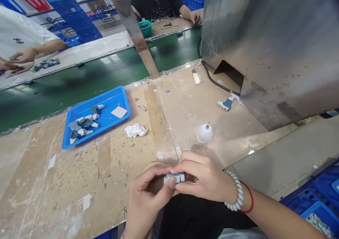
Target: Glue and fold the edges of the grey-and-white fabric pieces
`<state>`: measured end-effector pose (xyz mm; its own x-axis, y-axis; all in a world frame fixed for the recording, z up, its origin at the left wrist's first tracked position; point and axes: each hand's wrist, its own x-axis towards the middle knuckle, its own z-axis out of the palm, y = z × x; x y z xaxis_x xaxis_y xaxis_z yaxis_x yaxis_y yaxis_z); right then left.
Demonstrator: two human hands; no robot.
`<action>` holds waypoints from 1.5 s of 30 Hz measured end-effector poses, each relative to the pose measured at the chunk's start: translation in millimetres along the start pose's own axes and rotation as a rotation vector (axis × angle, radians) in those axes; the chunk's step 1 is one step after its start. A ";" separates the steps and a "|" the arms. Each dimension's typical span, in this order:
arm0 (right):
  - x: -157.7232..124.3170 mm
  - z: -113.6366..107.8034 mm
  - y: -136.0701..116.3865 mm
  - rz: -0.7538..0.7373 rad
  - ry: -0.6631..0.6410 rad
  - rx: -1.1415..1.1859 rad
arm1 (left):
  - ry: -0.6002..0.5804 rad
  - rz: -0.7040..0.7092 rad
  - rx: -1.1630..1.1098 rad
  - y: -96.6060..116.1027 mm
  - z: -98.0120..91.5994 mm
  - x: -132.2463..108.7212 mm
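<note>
Between both hands, at the front edge of the table, is a small grey and white plastic piece (174,178). My left hand (150,189) is closed on its left side, thumb on the front. My right hand (202,179) pinches its right end with thumb and fingers, and that wrist wears a coiled band and a red string. Just beyond the hands stands a round white bottle (205,133) with a thin metal tip. A similar grey and white piece (226,104) lies farther off on the right. Fingers cover much of the held piece.
A blue tray (111,126) with several grey and white pieces and a pale square stands left, beside a crumpled white wad (136,130). A large metal housing (275,55) rises at right. Behind runs a green conveyor belt (106,76), with two people seated across it.
</note>
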<state>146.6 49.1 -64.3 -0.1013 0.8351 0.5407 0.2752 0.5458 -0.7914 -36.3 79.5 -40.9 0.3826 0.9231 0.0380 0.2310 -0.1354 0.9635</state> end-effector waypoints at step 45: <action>-4.8 -3.5 -3.8 0.001 -0.120 -0.046 | 0.224 0.022 0.069 1.5 20.2 -16.8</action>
<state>149.3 42.8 -62.9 -0.2138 0.8396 0.4994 0.3184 0.5432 -0.7769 -24.3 56.5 -45.5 0.1817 0.9755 0.1243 0.2878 -0.1736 0.9418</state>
